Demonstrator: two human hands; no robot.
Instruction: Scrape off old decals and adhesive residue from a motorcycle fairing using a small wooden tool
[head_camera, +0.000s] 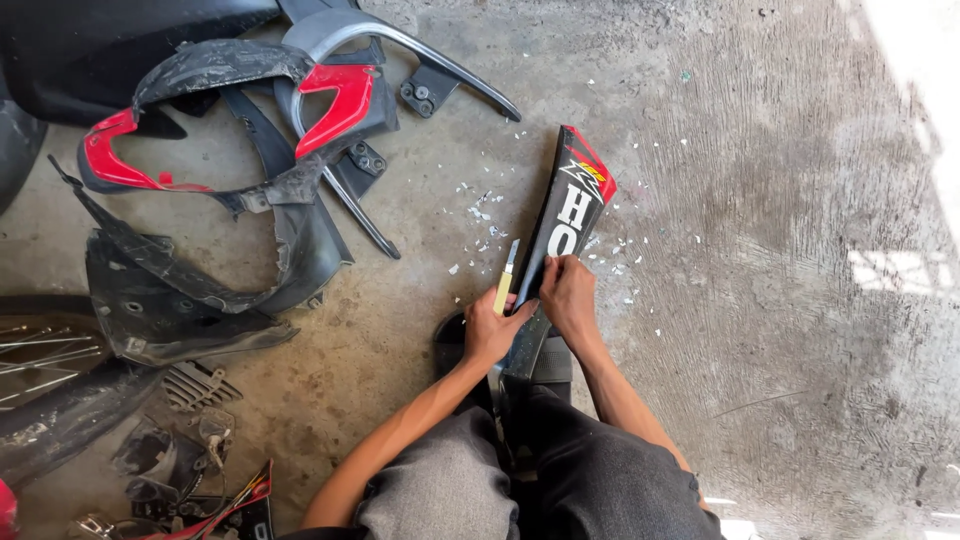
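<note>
A long black fairing panel (570, 215) with a red tip and white decal lettering lies on the concrete floor in front of me. My left hand (490, 330) grips a yellow utility knife (506, 277), its blade pointing up beside the panel's left edge. On the panel's lower part rests my right hand (568, 298), fingers pressed and pinching at the decal. Small white decal scraps (482, 212) are scattered on the floor around the panel. The panel's near end is hidden behind my hands and knees.
A pile of black and red motorcycle body panels (240, 150) fills the upper left. A spoked wheel (45, 350) and small broken parts (190, 385) lie at the left edge. Bare concrete floor (780, 250) stretches to the right, with bright sunlight at the far right.
</note>
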